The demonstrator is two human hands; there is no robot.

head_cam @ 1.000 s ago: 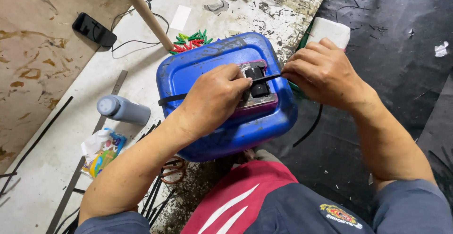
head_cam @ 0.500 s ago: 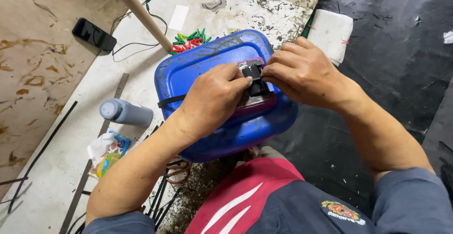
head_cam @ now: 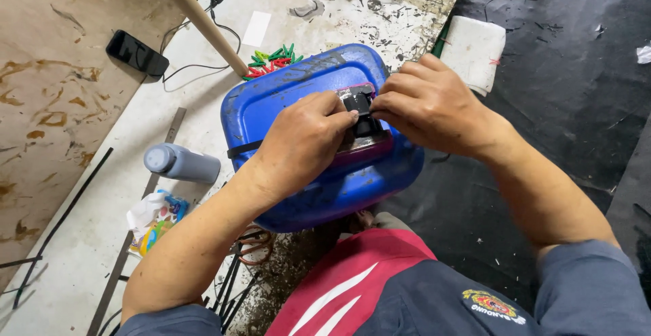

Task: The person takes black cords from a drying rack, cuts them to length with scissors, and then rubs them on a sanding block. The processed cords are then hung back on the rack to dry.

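Note:
A blue plastic jerrycan lies on its side in front of my knees. On its upper face sits a small black part with a grey piece, over a purplish band. My left hand presses on the can beside that part, fingers curled at its left edge. My right hand comes in from the right, its fingertips pinched on the black part's top. Both hands meet over the part and hide most of it.
A grey bottle lies left of the can, with crumpled wrappers below it. Coloured clips, a wooden pole, a black phone with cable and a white block lie beyond. Black sheeting covers the right floor.
My right hand moved left from the can's right side onto the black part and closed its fingertips there. The left hand stayed pressed on the can.

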